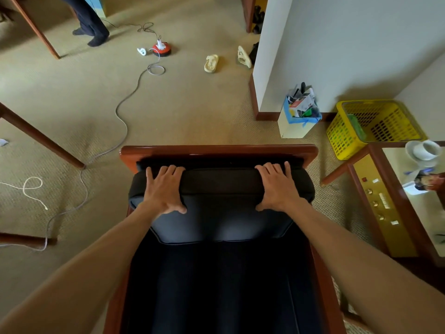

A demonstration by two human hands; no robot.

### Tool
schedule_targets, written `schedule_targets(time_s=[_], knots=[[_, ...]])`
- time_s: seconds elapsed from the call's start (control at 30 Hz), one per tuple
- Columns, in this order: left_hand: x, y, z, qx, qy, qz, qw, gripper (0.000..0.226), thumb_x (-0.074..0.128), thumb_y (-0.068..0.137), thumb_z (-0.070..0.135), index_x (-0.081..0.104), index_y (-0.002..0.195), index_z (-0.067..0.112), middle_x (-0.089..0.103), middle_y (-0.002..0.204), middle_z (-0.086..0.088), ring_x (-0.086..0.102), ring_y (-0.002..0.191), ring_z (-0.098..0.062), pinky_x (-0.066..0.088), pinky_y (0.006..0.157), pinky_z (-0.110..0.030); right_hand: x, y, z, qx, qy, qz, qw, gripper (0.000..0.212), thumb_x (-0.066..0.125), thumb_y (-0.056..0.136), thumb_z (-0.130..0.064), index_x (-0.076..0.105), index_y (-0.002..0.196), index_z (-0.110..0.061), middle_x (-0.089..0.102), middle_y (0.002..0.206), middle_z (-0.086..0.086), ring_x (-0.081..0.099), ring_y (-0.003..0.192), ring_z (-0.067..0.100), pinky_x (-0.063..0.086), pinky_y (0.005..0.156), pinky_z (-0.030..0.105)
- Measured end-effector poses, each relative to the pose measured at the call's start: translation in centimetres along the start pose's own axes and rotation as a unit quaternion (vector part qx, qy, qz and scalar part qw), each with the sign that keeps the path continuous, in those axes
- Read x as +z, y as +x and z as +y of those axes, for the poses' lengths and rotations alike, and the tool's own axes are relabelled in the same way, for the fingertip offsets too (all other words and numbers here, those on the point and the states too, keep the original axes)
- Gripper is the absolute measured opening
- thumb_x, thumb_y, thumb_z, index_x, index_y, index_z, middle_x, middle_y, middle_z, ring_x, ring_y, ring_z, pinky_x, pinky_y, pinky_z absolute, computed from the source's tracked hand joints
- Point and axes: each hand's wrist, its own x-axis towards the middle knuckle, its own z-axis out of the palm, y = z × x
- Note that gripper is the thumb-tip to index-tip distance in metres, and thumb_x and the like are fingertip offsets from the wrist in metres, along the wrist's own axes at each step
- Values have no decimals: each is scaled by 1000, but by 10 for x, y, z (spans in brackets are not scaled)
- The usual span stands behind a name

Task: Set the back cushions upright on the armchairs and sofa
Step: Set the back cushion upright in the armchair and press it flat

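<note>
The person is standing over the armchair (218,150), both hands gripping the top edge of the dark back cushion (220,208). The left hand (165,189) and right hand (279,188) are curling fingers over the top, thumbs in front. Recommended: pressing evenly, seating it flush against the wooden backrest.

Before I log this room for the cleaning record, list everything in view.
back cushion: one, black, against armchair back
armchair: one, red-brown wood frame
basket: one, yellow, floor right
box: one, cream, full of items
slippers: two, cream, carpet
cable reel: one, red, carpet
cup: one, white, side table
person's legs: dark trousers, top left
left hand: grip on cushion top
right hand: grip on cushion top
</note>
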Motion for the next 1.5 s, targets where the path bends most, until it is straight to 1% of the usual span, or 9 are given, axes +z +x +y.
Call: schedule_targets(time_s=[0.1, 0.2, 0.4, 0.67, 0.8, 0.93, 1.03, 1.23, 1.5], knots=[[-5, -24, 1, 38, 13, 77, 996, 97, 85, 40, 59, 47, 122, 23, 56, 118, 5, 51, 113, -22, 29, 105, -52, -2, -24, 1, -30, -3, 64, 997, 97, 84, 46, -57, 46, 127, -19, 52, 123, 0, 46, 118, 25, 31, 107, 47], [-2, -47, 8, 67, 4, 180, 981, 83, 84, 41, 49, 52, 112, 22, 61, 109, 3, 56, 103, -24, 30, 97, -50, 8, -61, 7, -25, 21, 151, 988, 88, 81, 43, -52, 49, 118, -20, 56, 113, -3, 50, 105, 24, 36, 94, 45], [7, -48, 0, 43, 8, 121, 992, 90, 88, 38, 51, 50, 114, 21, 58, 111, 3, 54, 107, -27, 27, 103, -54, 16, -55, -13, -11, 16, 125, 992, 89, 80, 44, -51, 47, 120, -19, 54, 114, -1, 50, 106, 25, 36, 95, 47], [20, -51, 0, 50, -7, 116, 992, 97, 88, 39, 46, 47, 123, 18, 53, 121, -2, 49, 117, -28, 28, 106, -58, 26, -59, -17, 22, 12, 96, 995, 104, 82, 46, -48, 36, 134, -21, 44, 130, 3, 42, 126, 29, 20, 116, 52], [21, -51, 25, 30, -59, 106, 992, 108, 79, 55, 38, 27, 146, 14, 32, 148, -6, 23, 143, -27, 8, 118, -61, 29, -56, -53, 14, 47, 93, 994, 118, 73, 58, -43, 10, 154, -13, 12, 159, 8, 2, 151, 30, -9, 116, 62], [40, -70, 82, 109, -90, 127, 982, 105, 59, 65, 36, 9, 155, 14, 8, 164, -4, -3, 151, -21, -4, 120, -56, 46, -62, -83, -81, 29, 125, 988, 102, 57, 74, -54, 10, 156, -16, 7, 165, 2, -2, 152, 22, 1, 120, 59], [48, -63, 74, 113, -49, 153, 981, 101, 60, 70, 34, 9, 156, 14, 9, 164, -4, 1, 151, -22, 3, 121, -52, 50, -56, -57, -72, 17, 153, 985, 93, 60, 75, -43, 18, 155, -19, 17, 164, 2, 8, 152, 21, 9, 122, 51], [43, -49, -11, 42, -40, 150, 987, 100, 70, 76, 43, 16, 154, 12, 17, 162, -7, 11, 150, -24, 10, 122, -48, 46, -45, 14, 11, -7, 141, 990, 89, 52, 88, -60, 17, 155, -13, 15, 164, 5, 8, 152, 22, 9, 122, 47], [35, -45, -7, 17, -26, 100, 994, 96, 65, 84, 36, 6, 155, 11, 6, 164, -7, 1, 151, -25, 4, 121, -50, 29, -38, 11, 30, 9, 45, 998, 86, 48, 96, -48, -3, 156, -14, -9, 165, 4, -12, 151, 21, -3, 122, 49]])
